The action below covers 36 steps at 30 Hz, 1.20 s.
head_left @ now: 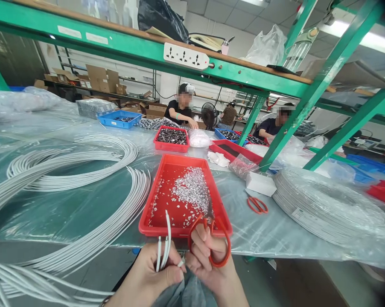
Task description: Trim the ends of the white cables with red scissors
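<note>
My left hand is closed around a few white cables, whose cut ends stick up from the fist. One more cable end pokes out past its thumb toward my right hand. Looped over the fingers of that right hand are red-handled scissors, blades pointing away from me. Its fingertips are near the cable end; whether they pinch it I cannot tell. Just beyond both hands lies a red tray with a heap of small silver metal pieces and scattered bits.
Coils of white cable lie on the left, and a wrapped cable coil on the right. Another pair of scissors rests by a white box. Behind stand a red bin, a green shelf frame and co-workers.
</note>
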Available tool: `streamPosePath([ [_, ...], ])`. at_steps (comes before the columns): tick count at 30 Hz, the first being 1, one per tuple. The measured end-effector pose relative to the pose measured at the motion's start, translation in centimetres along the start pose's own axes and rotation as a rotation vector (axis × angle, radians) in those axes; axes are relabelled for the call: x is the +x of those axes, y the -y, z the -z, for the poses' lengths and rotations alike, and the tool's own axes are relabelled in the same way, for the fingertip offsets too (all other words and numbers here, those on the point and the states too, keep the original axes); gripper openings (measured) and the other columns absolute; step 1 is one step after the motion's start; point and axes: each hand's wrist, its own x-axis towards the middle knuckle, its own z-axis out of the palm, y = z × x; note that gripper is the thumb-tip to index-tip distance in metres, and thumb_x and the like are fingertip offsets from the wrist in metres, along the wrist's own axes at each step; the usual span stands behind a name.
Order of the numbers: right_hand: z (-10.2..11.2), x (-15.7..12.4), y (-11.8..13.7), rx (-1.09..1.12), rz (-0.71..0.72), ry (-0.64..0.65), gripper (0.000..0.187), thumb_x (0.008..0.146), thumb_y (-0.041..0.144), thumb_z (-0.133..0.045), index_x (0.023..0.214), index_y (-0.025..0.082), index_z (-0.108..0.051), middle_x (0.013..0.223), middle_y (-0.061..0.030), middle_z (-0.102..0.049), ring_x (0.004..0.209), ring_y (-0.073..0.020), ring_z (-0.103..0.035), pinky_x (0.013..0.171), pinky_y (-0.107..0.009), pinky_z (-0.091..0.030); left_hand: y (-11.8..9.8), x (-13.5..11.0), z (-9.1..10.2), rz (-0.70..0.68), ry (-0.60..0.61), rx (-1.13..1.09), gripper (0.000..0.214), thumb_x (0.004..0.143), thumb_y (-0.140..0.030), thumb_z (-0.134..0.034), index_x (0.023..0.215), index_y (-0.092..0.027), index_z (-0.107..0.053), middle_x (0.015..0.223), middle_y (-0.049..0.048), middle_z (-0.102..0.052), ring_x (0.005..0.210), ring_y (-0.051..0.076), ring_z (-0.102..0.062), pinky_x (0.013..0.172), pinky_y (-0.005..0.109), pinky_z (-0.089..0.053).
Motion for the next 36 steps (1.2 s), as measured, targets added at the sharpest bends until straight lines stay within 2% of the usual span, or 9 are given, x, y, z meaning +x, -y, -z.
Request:
streamPosePath([
  [4,0.2,0.1,0.9,-0.100,0.042,0.015,0.031,0.069,0.042,-0.065,0.061,0.016,-0.050,0.039,0.0093,-0.029,0.034,-0.0039,-0.020,0.041,-0.020,-0.020,0.6,-0.2,0.6,0.035,-0.034,0.012,0.044,0.077,-0.052,-0.072,0.065,-0.011,-0.060,0.055,-0.0007,-0.042,0.048,0.012,-0.029,0.046,0.019,-0.021],
  [9,-0.9,-0.5,1.9,-0.356,0.109,-0.011,0.011,0.063,0.018,-0.072,0.071,0.013,-0.066,0.052,0.0028,-0.049,0.047,-0.0061,-0.034,0.046,-0.020,-0.024,0.6,0.4,-0.3,0.048,-0.050,0.023,0.047,0.076,-0.051,-0.071,0.058,-0.012,-0.052,0.052,-0.0038,-0.035,0.048,0.012,-0.025,0.046,0.018,-0.020],
  [13,-1.4,-0.7,2.0,-0.416,0.109,-0.024,0.013,0.068,0.024,-0.068,0.063,0.012,-0.066,0.052,0.0008,-0.052,0.048,-0.0074,-0.041,0.048,-0.020,-0.029,0.7,0.6,-0.3,0.024,-0.026,-0.034,0.044,0.077,-0.049,-0.072,0.060,-0.012,-0.055,0.052,-0.0032,-0.039,0.048,0.012,-0.029,0.047,0.018,-0.023],
  [18,-1.2,-0.9,1.6,-0.408,0.106,-0.056,0.012,0.072,0.026,-0.065,0.071,0.015,-0.066,0.055,0.0013,-0.055,0.052,-0.0074,-0.046,0.051,-0.017,-0.034,1.6,0.4,0.3,0.037,0.019,-0.078,0.038,0.080,-0.046,-0.069,0.066,-0.011,-0.062,0.061,0.0013,-0.049,0.056,0.016,-0.042,0.052,0.019,-0.029],
  [22,-0.8,-0.9,0.8,-0.395,0.101,-0.064,0.014,0.065,0.020,-0.071,0.065,0.012,-0.060,0.053,0.0033,-0.050,0.048,-0.0048,-0.036,0.048,-0.016,-0.028,2.1,0.2,0.1,-0.049,-0.135,0.177,0.028,0.081,-0.030,-0.064,0.061,-0.013,-0.056,0.054,-0.0023,-0.045,0.049,0.013,-0.039,0.048,0.018,-0.027],
  [24,-0.5,-0.8,0.3,-0.347,0.066,-0.056,0.025,0.068,0.030,-0.068,0.060,0.013,-0.052,0.049,0.0046,-0.043,0.046,-0.0053,-0.032,0.045,-0.017,-0.026,1.8,0.2,-0.2,-0.117,-0.156,0.295,0.022,0.081,-0.022,-0.059,0.061,-0.014,-0.055,0.058,-0.0014,-0.050,0.053,0.015,-0.044,0.053,0.019,-0.031],
  [28,-0.2,-0.5,-0.4,-0.274,-0.053,0.065,0.045,0.066,0.057,-0.056,0.051,0.019,-0.036,0.035,0.0086,-0.024,0.032,-0.0064,-0.020,0.035,-0.021,-0.024,0.8,0.4,-0.2,-0.145,0.015,0.235,0.026,0.083,-0.029,-0.060,0.062,-0.014,-0.057,0.063,0.0009,-0.053,0.058,0.016,-0.047,0.056,0.020,-0.034],
  [34,-0.7,-0.4,0.8,-0.523,0.208,-0.037,0.022,0.062,0.017,-0.070,0.053,0.013,-0.051,0.045,0.0034,-0.042,0.044,-0.0080,-0.036,0.045,-0.020,-0.026,0.9,1.0,0.9,0.186,0.185,-0.064,0.043,0.082,-0.049,-0.064,0.065,-0.009,-0.062,0.053,0.0042,-0.053,0.043,0.011,-0.035,0.043,0.016,-0.026],
  [36,-0.4,-0.3,1.3,-0.570,0.299,-0.099,0.021,0.065,0.021,-0.068,0.054,0.014,-0.051,0.048,0.0027,-0.043,0.046,-0.0085,-0.036,0.046,-0.021,-0.026,1.2,0.8,1.1,0.270,0.254,-0.203,0.048,0.076,-0.055,-0.067,0.065,-0.009,-0.062,0.048,0.0036,-0.051,0.034,0.007,-0.023,0.035,0.015,-0.015],
])
